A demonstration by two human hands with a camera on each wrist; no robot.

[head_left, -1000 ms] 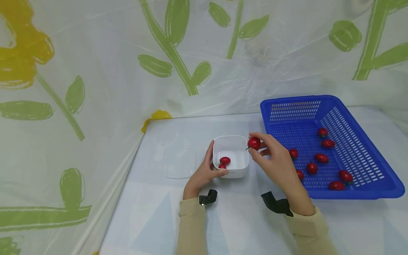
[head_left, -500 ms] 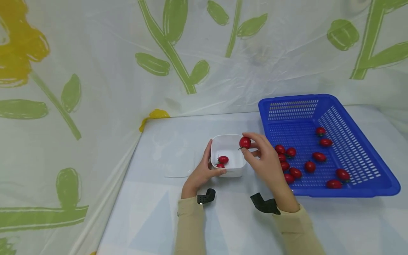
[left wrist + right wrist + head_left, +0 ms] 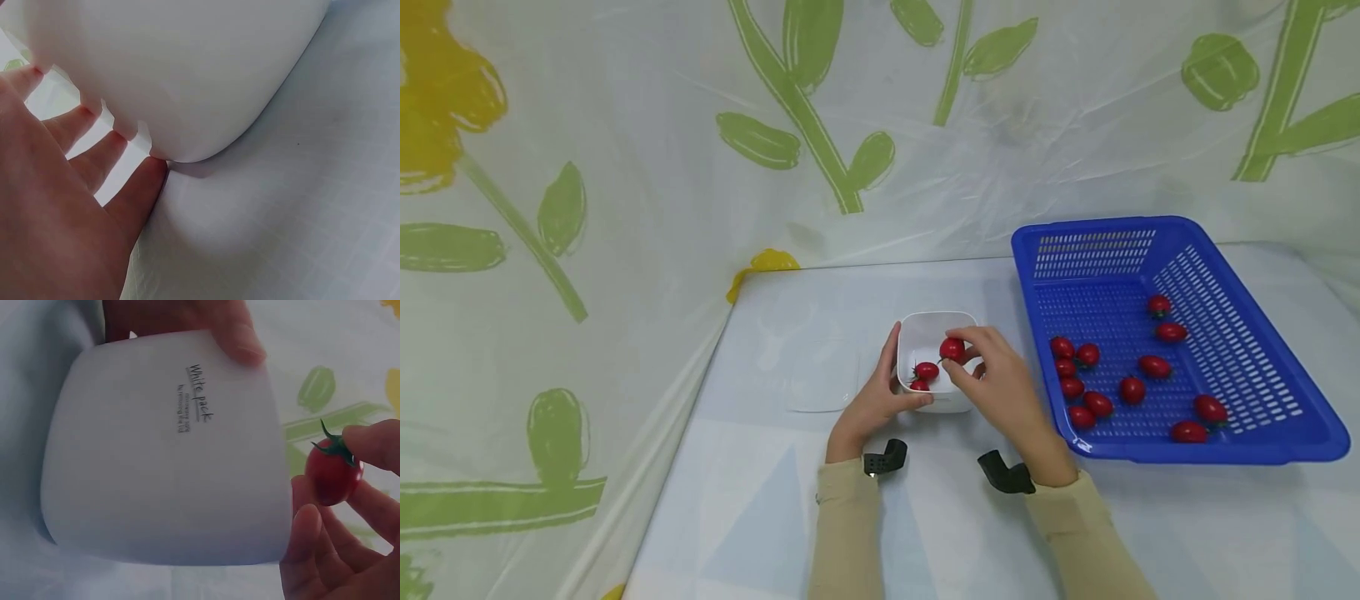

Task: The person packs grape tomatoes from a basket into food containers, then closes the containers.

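Note:
A white plastic container (image 3: 946, 404) stands upright on the table, two cherry tomatoes (image 3: 927, 372) in its left front part. My left hand (image 3: 874, 408) grips it, thumb on the front wall and fingers along the left side. In the left wrist view the fingertips (image 3: 157, 164) touch the container's wall. My right hand (image 3: 1006, 392) pinches a red cherry tomato (image 3: 952, 348) over the right part of the container's opening. From the right wrist view, that tomato (image 3: 333, 478) shows its green stem top, level with the rim, and the container (image 3: 169, 462) carries printed lettering.
A blue perforated basket (image 3: 1217, 452) stands to the right, with several cherry tomatoes (image 3: 1132, 389) spread over its floor. Left of the container a clear lid (image 3: 822, 383) lies flat on the table. Behind rises a sheet (image 3: 970, 208) with a plant print.
My right hand has brought the pinched tomato leftward and slightly down, from beside the container's right rim to over its opening. The left hand keeps its grip on the container.

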